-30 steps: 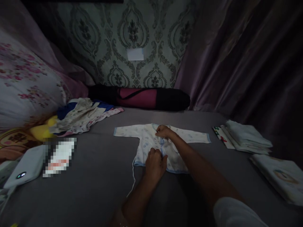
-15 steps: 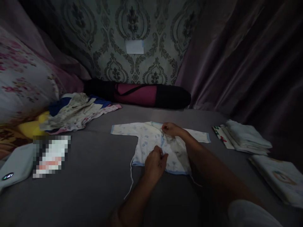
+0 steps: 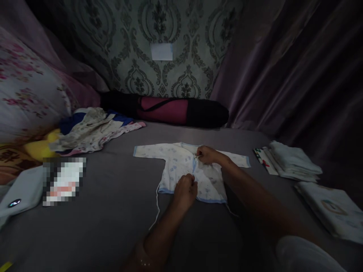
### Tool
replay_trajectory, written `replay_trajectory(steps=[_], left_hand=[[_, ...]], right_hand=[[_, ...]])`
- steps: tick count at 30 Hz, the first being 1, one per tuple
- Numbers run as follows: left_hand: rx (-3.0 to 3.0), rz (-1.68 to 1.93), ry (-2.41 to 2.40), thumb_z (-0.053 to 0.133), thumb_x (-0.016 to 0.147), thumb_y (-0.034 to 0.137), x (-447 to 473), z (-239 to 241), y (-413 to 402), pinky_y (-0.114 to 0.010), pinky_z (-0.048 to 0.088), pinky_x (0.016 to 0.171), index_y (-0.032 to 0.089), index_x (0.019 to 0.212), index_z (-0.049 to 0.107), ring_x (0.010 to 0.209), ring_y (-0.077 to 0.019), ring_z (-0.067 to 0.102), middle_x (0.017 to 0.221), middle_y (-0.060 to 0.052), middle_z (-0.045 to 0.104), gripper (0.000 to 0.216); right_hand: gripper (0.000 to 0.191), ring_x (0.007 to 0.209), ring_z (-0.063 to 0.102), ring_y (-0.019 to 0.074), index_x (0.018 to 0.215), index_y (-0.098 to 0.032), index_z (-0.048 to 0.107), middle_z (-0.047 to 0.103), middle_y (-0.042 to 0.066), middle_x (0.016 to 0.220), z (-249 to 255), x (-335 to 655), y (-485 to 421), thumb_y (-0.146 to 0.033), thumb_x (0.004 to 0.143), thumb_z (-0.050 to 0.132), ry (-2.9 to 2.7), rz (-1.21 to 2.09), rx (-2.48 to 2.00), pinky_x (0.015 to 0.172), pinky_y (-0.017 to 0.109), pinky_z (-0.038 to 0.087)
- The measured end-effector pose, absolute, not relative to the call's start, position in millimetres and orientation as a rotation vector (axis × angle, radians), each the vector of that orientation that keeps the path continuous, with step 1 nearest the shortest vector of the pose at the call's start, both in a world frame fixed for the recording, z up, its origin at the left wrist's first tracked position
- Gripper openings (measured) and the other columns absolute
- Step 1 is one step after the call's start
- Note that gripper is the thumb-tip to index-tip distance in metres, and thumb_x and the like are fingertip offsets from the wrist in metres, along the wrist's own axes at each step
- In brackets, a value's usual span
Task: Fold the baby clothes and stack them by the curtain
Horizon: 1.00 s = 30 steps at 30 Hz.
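Note:
A white baby shirt [image 3: 176, 166] with blue trim and small blue prints lies spread out, its sleeves stretched to both sides. My right hand [image 3: 208, 155] is closed at the upper front edge, pinching a thin white tie string [image 3: 197, 156] near the neckline. Lower on the front, the fingers of my left hand [image 3: 185, 190] are pinched together at the blue front edging; the exact bit of cloth between them is hidden. A loose white string [image 3: 157, 207] trails from the left side of the shirt, and another lies by the lower right corner.
Folded white clothes [image 3: 295, 160] are stacked at right, with another folded bundle [image 3: 331, 207] nearer me. Rumpled clothes [image 3: 90, 130] lie at back left, near a white device [image 3: 24, 189]. A black and maroon long bag [image 3: 167, 109] lies along the wall.
The view has tilted slightly. My left hand's fingers have drawn closer together on the shirt front. My right hand stays at the neckline, with the white string now visible at its fingers.

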State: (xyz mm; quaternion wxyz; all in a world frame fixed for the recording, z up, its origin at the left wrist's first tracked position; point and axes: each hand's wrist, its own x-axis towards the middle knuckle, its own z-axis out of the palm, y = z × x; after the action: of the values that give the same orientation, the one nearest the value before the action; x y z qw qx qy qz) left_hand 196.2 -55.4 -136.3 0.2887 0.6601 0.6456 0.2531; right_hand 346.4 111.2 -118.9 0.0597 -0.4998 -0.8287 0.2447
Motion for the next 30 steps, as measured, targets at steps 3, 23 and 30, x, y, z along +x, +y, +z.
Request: replay_trajectory(steps=[3, 23, 30], left_hand=[[1.807, 0.721, 1.750, 0.051, 0.085, 0.018, 197.3, -137.1, -56.3, -0.027, 0.042, 0.076, 0.018, 0.089, 0.056, 0.086, -0.0174, 0.060, 0.089, -0.006, 0.061, 0.007], [1.668, 0.740, 1.809, 0.054, 0.083, 0.018, 188.4, -124.6, -54.4, -0.024, 0.035, 0.063, 0.019, 0.086, 0.052, 0.073, -0.0151, 0.058, 0.075, -0.001, 0.060, 0.003], [1.726, 0.545, 1.863, 0.049, 0.090, 0.032, 187.3, -125.3, -54.2, -0.026, 0.034, 0.063, 0.020, 0.085, 0.054, 0.080, -0.0188, 0.063, 0.080, -0.004, 0.065, 0.015]], right_hand=[[0.022, 0.052, 0.050, 0.0086, 0.088, -0.017, 0.057, 0.057, -0.004, 0.068, -113.8, 348.0, 111.7, -0.013, 0.066, 0.056, -2.429, 0.875, -1.531, 0.048, 0.018, 0.036], [0.026, 0.038, 0.037, 0.0038, 0.088, -0.017, 0.054, 0.047, -0.010, 0.053, -111.5, 335.7, 103.7, -0.005, 0.065, 0.055, -1.746, 1.452, -1.539, 0.037, 0.016, 0.026], [0.024, 0.042, 0.040, 0.0041, 0.089, -0.016, 0.058, 0.050, -0.008, 0.055, -114.2, 335.2, 104.4, -0.022, 0.068, 0.070, -1.818, 1.519, -1.472, 0.037, 0.015, 0.027]])
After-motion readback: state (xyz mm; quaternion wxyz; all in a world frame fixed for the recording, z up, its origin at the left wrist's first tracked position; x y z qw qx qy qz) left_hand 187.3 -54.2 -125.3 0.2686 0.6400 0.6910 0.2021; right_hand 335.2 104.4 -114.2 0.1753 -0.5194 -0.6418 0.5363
